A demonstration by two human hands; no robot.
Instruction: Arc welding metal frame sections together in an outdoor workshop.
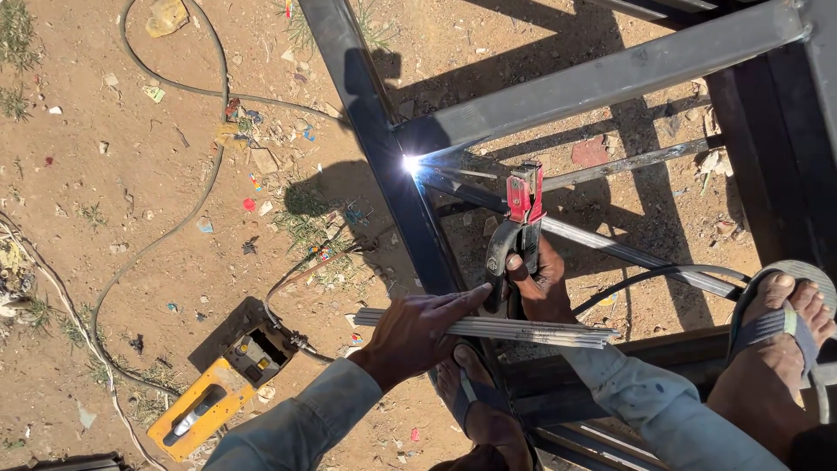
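Electrode holder: the red-and-black electrode holder (520,228) sits just right of the dark steel upright (397,166); a thin rod runs from its red jaws up and left to the joint.
Arc: a white-blue arc (411,163) burns where the upright meets the grey crossbar (610,77).
Right hand: the right hand (542,283) has its grip clenched round the holder's black handle; a black cable (654,277) curves away to the right from it.
Left hand: the left hand (418,331) has its grip closed on a bundle of welding rods (514,329); the bundle lies level, crossing in front of the upright and just below the right hand.
Feet: a sandalled foot (780,340) rests on the frame at the right; another foot (475,406) shows below the left hand.
Ground: far below lies sandy ground (131,201) with scattered litter; a yellow welding machine (218,388) stands there; dark cables (187,214) loop across the dirt towards it.
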